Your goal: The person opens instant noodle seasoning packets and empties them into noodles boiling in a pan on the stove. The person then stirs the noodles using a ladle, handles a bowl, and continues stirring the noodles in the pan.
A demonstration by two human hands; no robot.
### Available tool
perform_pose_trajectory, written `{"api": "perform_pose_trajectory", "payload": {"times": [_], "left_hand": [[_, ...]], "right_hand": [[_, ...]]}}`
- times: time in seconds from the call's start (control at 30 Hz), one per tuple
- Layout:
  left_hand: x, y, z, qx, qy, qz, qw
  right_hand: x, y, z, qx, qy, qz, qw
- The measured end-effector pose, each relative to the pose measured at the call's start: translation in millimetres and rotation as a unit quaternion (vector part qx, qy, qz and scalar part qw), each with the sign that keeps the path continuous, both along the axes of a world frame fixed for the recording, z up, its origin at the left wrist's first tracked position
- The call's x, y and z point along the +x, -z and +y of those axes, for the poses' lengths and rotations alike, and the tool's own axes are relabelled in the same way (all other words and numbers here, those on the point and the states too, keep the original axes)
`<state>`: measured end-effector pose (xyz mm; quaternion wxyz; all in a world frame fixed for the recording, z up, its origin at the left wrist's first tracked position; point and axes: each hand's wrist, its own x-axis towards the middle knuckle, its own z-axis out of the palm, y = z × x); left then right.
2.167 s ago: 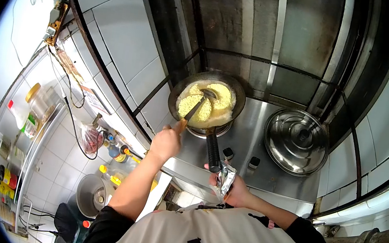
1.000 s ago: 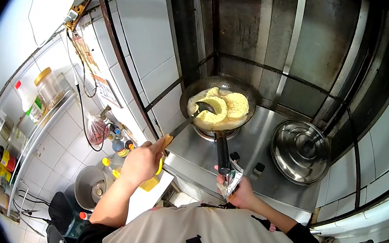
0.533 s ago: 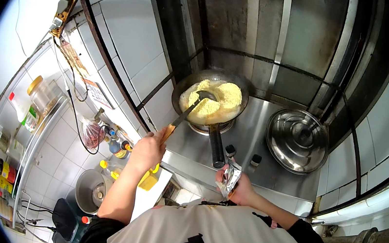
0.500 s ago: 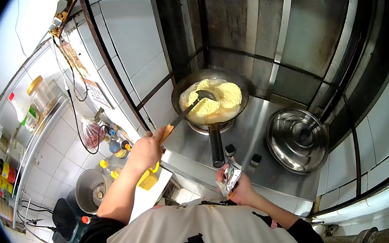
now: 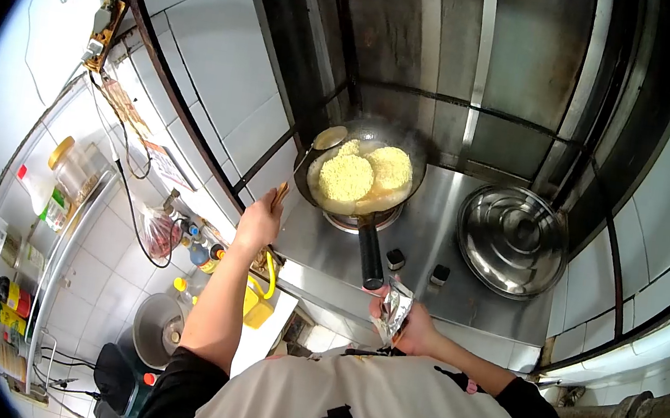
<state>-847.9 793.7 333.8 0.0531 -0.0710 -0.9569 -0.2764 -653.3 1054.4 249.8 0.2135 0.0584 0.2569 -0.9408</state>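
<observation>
My left fingers [image 5: 268,215] are gripping a wooden-handled metal ladle [image 5: 330,137], my right fingers [image 5: 375,306] a silver foil packet [image 5: 396,307]; yellow noodle cakes [image 5: 356,178] are lying beyond.

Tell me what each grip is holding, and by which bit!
The left grip holds a cooking utensil by its brown handle. The right grip holds a crumpled silvery packet; exactly where on it is hard to tell.

White wall tiles [image 5: 216,50] with dark joints flank the stained metal panels [image 5: 537,58] at the back, dark metal bars [image 5: 443,98] cross in front of them, a white-railed shelf [image 5: 68,243] runs down the left, a thick brown pipe [image 5: 667,417] juts in at lower right, and bright light whitens the upper left wall [image 5: 19,66].
</observation>
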Motion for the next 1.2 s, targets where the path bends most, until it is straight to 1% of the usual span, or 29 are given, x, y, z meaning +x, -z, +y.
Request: {"api": "perform_pose_trajectory", "payload": {"times": [0.07,0.1,0.2,0.23,0.3,0.33,0.37,0.47,0.5,0.63,0.7,0.73,0.8,0.87,0.93,0.97,1.07,1.13,1.2], "left_hand": [[-8.1,0.7,5.1,-0.043,-0.015,-0.005,0.999],[-14.1,-0.1,8.2,-0.053,0.001,-0.016,0.998],[-27.0,-11.5,15.2,-0.043,0.045,-0.139,0.988],[-26.6,-19.3,22.1,0.0,0.041,-0.164,0.986],[-38.3,-24.2,25.6,0.14,0.044,-0.245,0.958],[-43.8,-26.4,26.2,0.209,0.045,-0.284,0.935],[-49.7,-29.2,24.4,0.287,0.034,-0.332,0.898],[-51.5,-33.0,18.2,0.324,0.043,-0.336,0.883],[-39.6,-44.6,22.8,0.298,0.047,-0.329,0.895],[-12.2,-59.5,22.4,0.159,0.112,-0.247,0.949],[7.3,-70.1,24.8,0.067,0.122,-0.195,0.971],[7.8,-63.9,19.6,0.01,0.139,-0.131,0.982],[5.6,-48.8,6.8,-0.105,0.17,0.0,0.98],[31.0,-66.0,14.9,-0.186,0.162,0.045,0.968],[42.7,-72.1,15.0,-0.264,0.164,0.086,0.946],[48.2,-75.0,14.1,-0.282,0.155,0.102,0.942],[63.4,-84.7,-1.5,-0.294,0.136,0.172,0.93],[78.3,-89.9,-11.1,-0.271,0.134,0.214,0.929],[96.9,-100.3,-14.2,-0.283,0.129,0.212,0.927]], "right_hand": [[-0.4,-0.9,2.2,0.003,-0.017,0.012,1.0],[0.3,-0.7,2.6,0.001,-0.016,0.008,1.0],[1.2,0.3,2.7,0.002,-0.015,0.015,1.0],[1.7,-1.8,3.4,0.003,-0.018,0.019,1.0],[1.6,-1.4,4.7,0.007,-0.02,0.027,0.999],[1.5,1.3,5.4,0.011,-0.019,0.032,0.999],[2.3,3.2,6.2,0.014,-0.017,0.036,0.999],[4.5,3.8,7.9,0.006,-0.02,0.035,0.999],[4.4,4.6,8.2,0.01,-0.017,0.032,0.999],[1.5,2.7,6.1,0.011,-0.001,0.016,1.0],[-0.9,1.5,4.6,0.008,0.005,0.013,1.0],[-2.4,2.5,3.7,0.008,0.004,0.015,1.0],[-4.0,-0.2,2.2,0.011,-0.004,0.026,1.0],[-2.5,-8.6,1.5,0.02,-0.02,0.043,0.999],[-4.6,-8.8,-0.7,0.021,-0.023,0.022,0.999],[-5.3,-8.7,-1.1,0.021,-0.023,0.011,0.999],[-5.6,-7.2,-0.4,0.014,-0.02,0.028,0.999],[-5.7,3.4,1.8,0.004,-0.01,0.014,1.0],[-7.5,11.5,3.3,0.005,-0.003,0.008,1.0]]}}
